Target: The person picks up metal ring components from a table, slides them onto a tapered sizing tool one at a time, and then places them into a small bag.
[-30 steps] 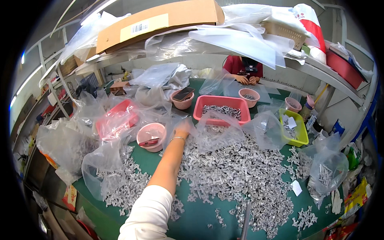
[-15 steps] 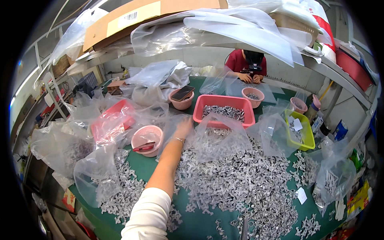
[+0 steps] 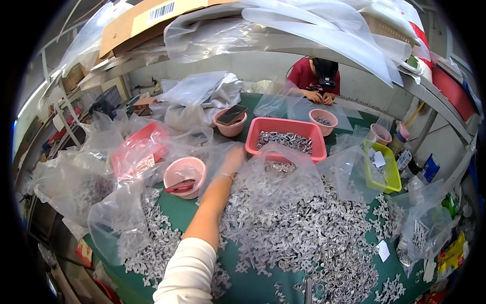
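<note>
My left hand point(image 3: 235, 156) reaches forward across the table to the left edge of a pink rectangular basin point(image 3: 252, 130), which holds small silvery metal parts. Clear plastic point(image 3: 216, 161) lies around the hand, and its fingers are too blurred and covered to show their pose. A clear plastic bag point(image 3: 283, 185) spreads to the right of the wrist, over the near side of the basin and the heap. Below the forearm and to its right lies a large heap of small grey metal parts point(image 3: 309, 228). My right hand is out of view.
A round pink basket point(image 3: 172, 177) with a red-handled tool stands left of my arm; a pink bowl point(image 3: 229, 130) bears a phone. At right is a yellow-green basin point(image 3: 392, 172). Across the table, a person point(image 3: 316, 83) works with both hands. A loaded shelf point(image 3: 283, 57) spans overhead.
The view has shifted slightly. My left hand stays beside the pink basin, with little visible movement; the plastic around it has moved a little.
</note>
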The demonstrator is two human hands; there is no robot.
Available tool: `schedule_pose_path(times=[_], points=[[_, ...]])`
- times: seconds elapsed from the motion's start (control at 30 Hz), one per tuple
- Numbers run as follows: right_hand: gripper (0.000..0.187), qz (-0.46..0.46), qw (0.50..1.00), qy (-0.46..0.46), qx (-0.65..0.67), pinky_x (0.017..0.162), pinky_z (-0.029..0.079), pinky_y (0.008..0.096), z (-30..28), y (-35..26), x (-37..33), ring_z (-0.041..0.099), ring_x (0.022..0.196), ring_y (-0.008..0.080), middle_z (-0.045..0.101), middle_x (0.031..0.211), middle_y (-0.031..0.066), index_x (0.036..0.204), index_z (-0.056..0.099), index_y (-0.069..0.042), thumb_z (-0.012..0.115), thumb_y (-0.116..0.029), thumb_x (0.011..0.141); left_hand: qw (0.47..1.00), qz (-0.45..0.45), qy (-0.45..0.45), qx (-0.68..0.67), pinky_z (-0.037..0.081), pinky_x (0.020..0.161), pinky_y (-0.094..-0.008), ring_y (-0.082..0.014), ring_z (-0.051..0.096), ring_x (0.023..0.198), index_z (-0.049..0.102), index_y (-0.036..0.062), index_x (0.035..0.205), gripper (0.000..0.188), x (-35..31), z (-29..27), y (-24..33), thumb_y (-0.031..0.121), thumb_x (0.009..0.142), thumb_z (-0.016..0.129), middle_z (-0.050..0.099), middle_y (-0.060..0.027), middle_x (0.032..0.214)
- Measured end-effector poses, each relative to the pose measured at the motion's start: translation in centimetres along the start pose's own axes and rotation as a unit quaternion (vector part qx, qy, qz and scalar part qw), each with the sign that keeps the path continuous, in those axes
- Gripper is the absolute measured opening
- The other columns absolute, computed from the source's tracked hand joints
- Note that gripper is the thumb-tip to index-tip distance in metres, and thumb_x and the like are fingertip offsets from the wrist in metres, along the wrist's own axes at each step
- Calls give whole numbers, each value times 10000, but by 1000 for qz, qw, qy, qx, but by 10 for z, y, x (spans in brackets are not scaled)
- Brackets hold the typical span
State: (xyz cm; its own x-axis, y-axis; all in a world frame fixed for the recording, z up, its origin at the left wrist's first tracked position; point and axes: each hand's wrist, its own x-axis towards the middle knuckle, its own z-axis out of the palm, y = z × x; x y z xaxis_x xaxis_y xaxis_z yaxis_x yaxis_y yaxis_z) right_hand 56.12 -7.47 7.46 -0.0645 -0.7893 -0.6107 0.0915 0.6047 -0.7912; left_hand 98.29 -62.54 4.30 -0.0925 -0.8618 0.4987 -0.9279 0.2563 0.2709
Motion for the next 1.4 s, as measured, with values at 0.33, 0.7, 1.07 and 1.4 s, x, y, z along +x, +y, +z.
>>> schedule_pose_path(times=[0.33, 0.7, 1.07, 1.4], points=[[231, -211, 976, -59, 22, 376, 248, 185, 1, -6, 17, 366, 411, 17, 432, 534, -52, 961, 546, 45, 600, -89, 781, 993, 79, 38, 81, 469, 615, -437, -413, 578, 700, 604, -65, 729, 152, -78, -61, 30, 86, 719, 583, 595, -253, 746], [248, -144, 970, -34, 194, 315, 190, 191, 0, -23, -9, 273, 339, 19, 359, 483, -51, 1078, 495, 70, 501, -49, 861, 950, -12, -147, -275, 458, 683, -366, -316, 576, 752, 586, -17, 738, 47, -293, -192, 276, -2, 706, 618, 591, -152, 768], [282, -139, 980, -56, 130, 317, 188, 184, 7, -12, -37, 278, 348, 3, 372, 496, -69, 1096, 509, 54, 547, -67, 845, 970, -33, -91, -223, 460, 720, -299, -240, 581, 837, 646, 9, 850, 112, -356, -177, 309, 32, 741, 633, 602, -115, 951], [323, -139, 975, -171, 39, 410, 272, 161, -12, -19, -86, 384, 480, -2, 477, 632, -57, 1084, 538, 56, 615, -59, 793, 745, -267, -131, -597, 501, 653, -224, -156, 632, 740, 600, -72, 941, 150, -346, -255, 339, 21, 829, 564, 647, -132, 854]])
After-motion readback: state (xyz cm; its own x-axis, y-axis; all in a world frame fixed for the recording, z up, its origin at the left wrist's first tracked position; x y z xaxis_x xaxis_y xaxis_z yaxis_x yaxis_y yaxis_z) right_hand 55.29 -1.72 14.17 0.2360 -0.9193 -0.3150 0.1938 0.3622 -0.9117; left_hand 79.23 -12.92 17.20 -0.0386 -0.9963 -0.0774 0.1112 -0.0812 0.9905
